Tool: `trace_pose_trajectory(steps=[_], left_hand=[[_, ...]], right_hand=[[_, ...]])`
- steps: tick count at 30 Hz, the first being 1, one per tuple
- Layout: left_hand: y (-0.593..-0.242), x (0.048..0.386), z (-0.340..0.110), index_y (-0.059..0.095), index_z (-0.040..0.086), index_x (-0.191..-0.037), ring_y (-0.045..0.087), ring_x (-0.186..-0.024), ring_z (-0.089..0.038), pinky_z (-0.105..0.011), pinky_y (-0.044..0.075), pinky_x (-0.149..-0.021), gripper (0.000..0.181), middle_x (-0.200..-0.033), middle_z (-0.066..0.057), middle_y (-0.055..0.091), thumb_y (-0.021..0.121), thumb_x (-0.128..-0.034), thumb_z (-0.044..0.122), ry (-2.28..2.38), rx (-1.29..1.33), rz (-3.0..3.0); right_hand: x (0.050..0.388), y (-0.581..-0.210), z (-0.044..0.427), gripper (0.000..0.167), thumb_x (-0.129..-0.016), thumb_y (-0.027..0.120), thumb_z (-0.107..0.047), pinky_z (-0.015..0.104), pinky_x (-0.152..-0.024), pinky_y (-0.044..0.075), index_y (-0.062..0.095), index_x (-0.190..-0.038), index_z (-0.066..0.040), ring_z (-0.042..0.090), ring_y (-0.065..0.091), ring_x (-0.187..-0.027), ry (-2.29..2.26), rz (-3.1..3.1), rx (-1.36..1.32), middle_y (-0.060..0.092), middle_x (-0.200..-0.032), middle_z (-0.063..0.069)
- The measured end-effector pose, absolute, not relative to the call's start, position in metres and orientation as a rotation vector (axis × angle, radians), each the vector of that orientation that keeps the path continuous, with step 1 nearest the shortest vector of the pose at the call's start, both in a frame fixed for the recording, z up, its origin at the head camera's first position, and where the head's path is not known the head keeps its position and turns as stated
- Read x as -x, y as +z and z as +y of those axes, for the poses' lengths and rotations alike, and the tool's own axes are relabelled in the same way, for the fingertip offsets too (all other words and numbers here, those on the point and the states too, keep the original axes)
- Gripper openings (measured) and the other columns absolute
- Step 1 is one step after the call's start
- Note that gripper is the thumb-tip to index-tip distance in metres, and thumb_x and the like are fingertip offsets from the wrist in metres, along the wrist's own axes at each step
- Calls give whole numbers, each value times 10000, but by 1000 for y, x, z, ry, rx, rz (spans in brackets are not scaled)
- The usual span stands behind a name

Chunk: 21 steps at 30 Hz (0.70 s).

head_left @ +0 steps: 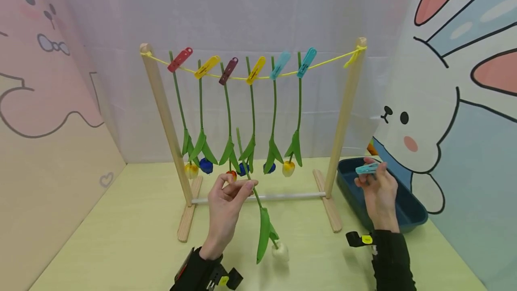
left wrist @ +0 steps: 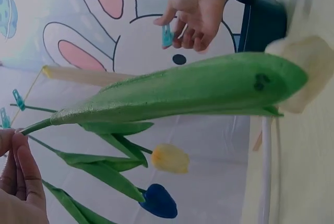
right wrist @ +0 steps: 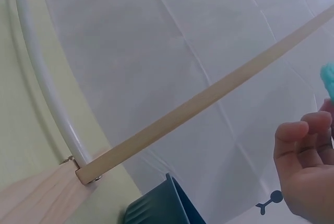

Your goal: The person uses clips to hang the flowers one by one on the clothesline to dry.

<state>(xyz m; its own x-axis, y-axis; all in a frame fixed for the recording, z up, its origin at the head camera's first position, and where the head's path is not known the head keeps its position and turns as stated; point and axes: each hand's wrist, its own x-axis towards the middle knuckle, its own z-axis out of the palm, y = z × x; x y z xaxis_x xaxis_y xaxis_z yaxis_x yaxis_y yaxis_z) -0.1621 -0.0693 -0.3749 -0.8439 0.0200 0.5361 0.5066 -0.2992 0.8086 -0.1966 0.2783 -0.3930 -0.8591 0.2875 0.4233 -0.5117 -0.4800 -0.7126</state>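
My left hand [head_left: 227, 208] pinches the green stem of a white artificial tulip [head_left: 280, 251], which hangs bloom down in front of the rack. In the left wrist view the tulip's broad green leaf [left wrist: 188, 85] fills the middle. My right hand [head_left: 378, 192] pinches a light blue clothespin [head_left: 367, 168] above the dark bin; only part of that clothespin [right wrist: 328, 78] shows in the right wrist view. Behind the hands, a yellow string [head_left: 327, 60] holds several upside-down tulips, clipped by red, yellow, maroon and blue clothespins [head_left: 307, 63].
The string is tied between two wooden posts [head_left: 346, 116] on wooden feet [head_left: 328, 203], with a white bar [head_left: 282, 197] joining them low down. A dark teal bin [head_left: 418, 221] stands at the right on the pale table [head_left: 121, 237]. A white cloth backdrop [head_left: 250, 8] hangs behind.
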Motion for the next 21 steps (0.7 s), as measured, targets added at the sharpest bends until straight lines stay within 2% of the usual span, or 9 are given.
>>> trace_pose_trajectory(steps=[4, 6, 8, 11, 12, 15, 17, 21], left_hand=[[-421, 206, -58, 447, 102, -1091, 715, -1051, -196, -305, 582, -924, 211, -1139, -16, 769, 622, -987, 47, -2093, 926, -1543], [-438, 226, -53, 460, 74, -1127, 708, -1056, -263, -358, 582, -920, 220, -1167, -101, 756, 616, -982, 17, -2045, 990, -1536], [-459, 247, -48, 466, 49, -1167, 698, -1014, -322, -398, 586, -878, 273, -1162, -135, 749, 631, -960, -20, -2022, 987, -1566], [-478, 271, -38, 507, 25, -1240, 692, -931, -292, -386, 582, -822, 322, -1130, -136, 751, 654, -954, 10, -1987, 974, -1593], [-489, 282, -36, 522, 58, -1283, 689, -914, -267, -376, 581, -805, 359, -1124, -105, 753, 663, -954, 33, -1968, 969, -1603], [-480, 284, -27, 584, 78, -1310, 675, -844, -167, -319, 556, -731, 373, -1082, -38, 762, 675, -950, 51, -1898, 984, -1618], [-451, 264, -22, 620, 50, -1289, 667, -813, -174, -309, 535, -705, 339, -1056, -54, 765, 664, -953, 37, -1884, 985, -1642], [-438, 266, -7, 650, 62, -1290, 662, -770, -153, -272, 501, -634, 327, -1068, -42, 763, 654, -963, 52, -1874, 1021, -1641]], right_hand=[[196, -388, 278, 368, -1069, 440, -263, 273, -595, 468, 672, -1140, 13, 189, 448, -675, 2334, -1183, -303, 590, -817, 57], [196, -386, 278, 350, -1064, 458, -241, 273, -588, 475, 674, -1129, 28, 189, 459, -674, 2330, -1154, -281, 597, -835, 61], [196, -383, 278, 337, -1054, 484, -226, 273, -579, 475, 677, -1110, 45, 186, 467, -677, 2327, -1130, -265, 620, -894, 61], [198, -376, 280, 327, -1039, 517, -221, 268, -570, 475, 674, -1106, 58, 184, 474, -680, 2315, -1125, -260, 634, -942, 64], [198, -373, 281, 326, -1034, 527, -226, 267, -569, 474, 672, -1103, 58, 184, 470, -679, 2310, -1129, -262, 630, -936, 65], [200, -363, 283, 319, -1028, 534, -239, 263, -563, 466, 664, -1092, 45, 191, 450, -673, 2287, -1156, -278, 600, -849, 71], [201, -355, 284, 313, -1031, 524, -243, 264, -562, 456, 660, -1080, 34, 197, 430, -672, 2267, -1181, -301, 580, -815, 71], [205, -336, 283, 332, -1012, 558, -265, 262, -566, 434, 663, -1070, 45, 203, 409, -673, 2217, -1220, -350, 608, -798, 63]])
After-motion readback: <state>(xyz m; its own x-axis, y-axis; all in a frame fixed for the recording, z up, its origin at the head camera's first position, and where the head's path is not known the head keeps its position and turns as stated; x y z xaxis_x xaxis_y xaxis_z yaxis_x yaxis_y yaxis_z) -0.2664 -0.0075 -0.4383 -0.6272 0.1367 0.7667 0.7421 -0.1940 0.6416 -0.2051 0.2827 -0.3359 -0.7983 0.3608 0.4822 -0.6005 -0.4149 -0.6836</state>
